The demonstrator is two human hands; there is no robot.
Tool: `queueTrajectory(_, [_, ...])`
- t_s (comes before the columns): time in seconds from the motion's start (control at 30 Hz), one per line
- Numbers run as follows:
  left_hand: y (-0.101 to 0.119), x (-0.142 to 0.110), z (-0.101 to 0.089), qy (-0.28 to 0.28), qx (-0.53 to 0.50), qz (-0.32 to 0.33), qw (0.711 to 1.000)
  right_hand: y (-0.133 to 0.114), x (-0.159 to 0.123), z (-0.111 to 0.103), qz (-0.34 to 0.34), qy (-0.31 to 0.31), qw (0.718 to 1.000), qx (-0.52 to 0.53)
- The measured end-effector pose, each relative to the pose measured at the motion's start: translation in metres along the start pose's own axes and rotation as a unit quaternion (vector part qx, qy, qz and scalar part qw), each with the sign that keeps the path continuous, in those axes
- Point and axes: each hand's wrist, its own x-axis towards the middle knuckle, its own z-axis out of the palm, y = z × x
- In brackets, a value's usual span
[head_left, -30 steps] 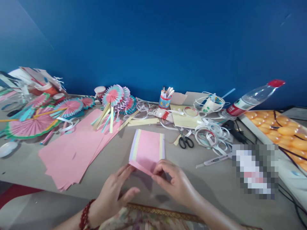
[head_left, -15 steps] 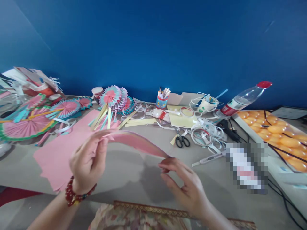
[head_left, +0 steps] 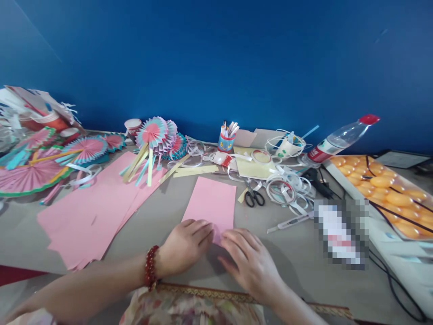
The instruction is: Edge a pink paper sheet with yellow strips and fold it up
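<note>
A pink sheet of paper lies lengthwise on the grey table before me. At its near edge, my left hand, with a red bead bracelet on the wrist, has its fingers curled over the left corner; the thumb is hidden. Opposite it, my right hand holds the right corner, fingers bent over the paper and thumb low beneath them. A small gap of pink paper shows between the two hands. Left of this sheet is a stack of larger pink paper.
Black-handled scissors and a craft knife lie to the right, near rolls of tape. Folded paper fans stand at the back left. A plastic bottle leans behind a keyboard.
The pink paper, earlier held up in an arc between my hands, now lies flat on the table. My left hand has moved right and down, close to my right hand.
</note>
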Motion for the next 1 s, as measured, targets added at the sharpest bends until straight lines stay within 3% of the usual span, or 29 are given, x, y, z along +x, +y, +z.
queueTrajectory(0.13, [0.0, -0.003, -0.006, -0.029, -0.006, 0.001, 1.0, 0.005, 0.002, 0.016, -0.021, -0.033, 0.999, -0.036])
queueTrajectory(0.37, [-0.015, -0.026, -0.02, -0.078, 0.025, -0.022, 0.996, 0.018, -0.009, 0.02, -0.024, -0.032, 0.998, -0.043])
queueTrajectory(0.6, [-0.016, -0.043, -0.028, -0.073, -0.001, -0.03, 0.997, 0.026, -0.022, 0.022, -0.018, -0.037, 0.998, -0.044])
queueTrajectory(0.83, [-0.02, -0.046, -0.027, -0.049, -0.116, -0.143, 0.982, 0.028, -0.016, 0.011, 0.042, -0.074, 0.996, 0.037])
queueTrajectory(1.0, [-0.026, -0.045, -0.027, -0.054, -0.165, -0.178, 0.969, 0.029, -0.009, 0.008, 0.06, -0.087, 0.992, 0.074])
